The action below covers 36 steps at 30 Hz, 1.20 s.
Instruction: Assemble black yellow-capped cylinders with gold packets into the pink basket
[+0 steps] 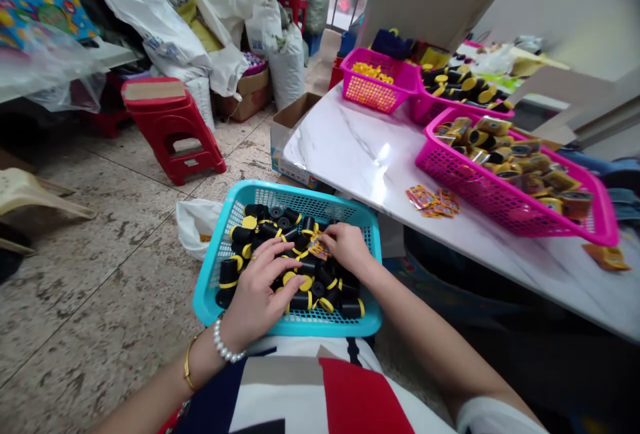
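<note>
A turquoise plastic basket (213, 267) rests by my lap, holding many small black cylinders with yellow caps (300, 301). My left hand (265, 284) spreads its fingers over the cylinders on the left side. Whether its fingertips touch any of them I cannot tell. With thumb and fingers, my right hand (347, 244) pinches the edge of a small orange printed card (319, 247) above the cylinders. Similar orange printed cards (433, 201) lie in a loose pile on the white marbled table (350, 147).
Pink baskets stand on the table: one with yellow parts (375, 94), another with yellow-and-black pieces, a nearer one (480, 187) with gold-wrapped pieces. A red stool (170, 127), white sacks (285, 67) and a cardboard box (295, 117) are on the floor. A white bag (193, 227) touches the turquoise basket.
</note>
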Available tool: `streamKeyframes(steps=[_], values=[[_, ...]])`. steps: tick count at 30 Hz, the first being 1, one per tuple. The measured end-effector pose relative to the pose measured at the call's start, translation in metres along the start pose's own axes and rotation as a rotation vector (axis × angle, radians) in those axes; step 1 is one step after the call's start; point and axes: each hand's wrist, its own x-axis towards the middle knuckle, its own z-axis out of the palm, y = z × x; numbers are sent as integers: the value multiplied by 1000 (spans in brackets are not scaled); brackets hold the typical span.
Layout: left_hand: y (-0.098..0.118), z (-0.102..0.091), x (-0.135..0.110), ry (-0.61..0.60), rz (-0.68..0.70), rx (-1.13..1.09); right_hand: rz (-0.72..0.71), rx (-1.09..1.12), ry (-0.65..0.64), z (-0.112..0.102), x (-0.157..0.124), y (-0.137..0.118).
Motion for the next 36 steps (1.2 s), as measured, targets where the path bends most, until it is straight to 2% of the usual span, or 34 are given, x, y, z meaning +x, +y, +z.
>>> streamKeyframes(steps=[5,8,10,13,17,19,21,24,27,31,36], values=[[-3,-5,-1,27,-43,-67,-60,-129,152,-8,-9,1],[1,-7,1,13,-141,-173,-13,84,242,-17,-17,-11],[3,-7,3,-25,-292,-313,84,337,208,-23,-23,-22],[5,-3,6,-88,-510,-569,176,693,76,-23,-35,-39],[2,5,7,-107,-567,-693,116,886,-63,-9,-49,-57],[0,6,5,-97,-599,-679,147,907,-124,0,-53,-61],[-1,5,2,-66,-650,-671,175,879,-120,8,-57,-62],[2,-2,-2,2,-707,-684,132,766,2,14,-62,-60],[10,-10,-7,21,-706,-642,65,667,120,15,-65,-58],[15,-13,-9,9,-673,-564,-7,610,170,14,-68,-60],[12,-8,-9,33,-668,-552,-60,563,233,16,-68,-60]])
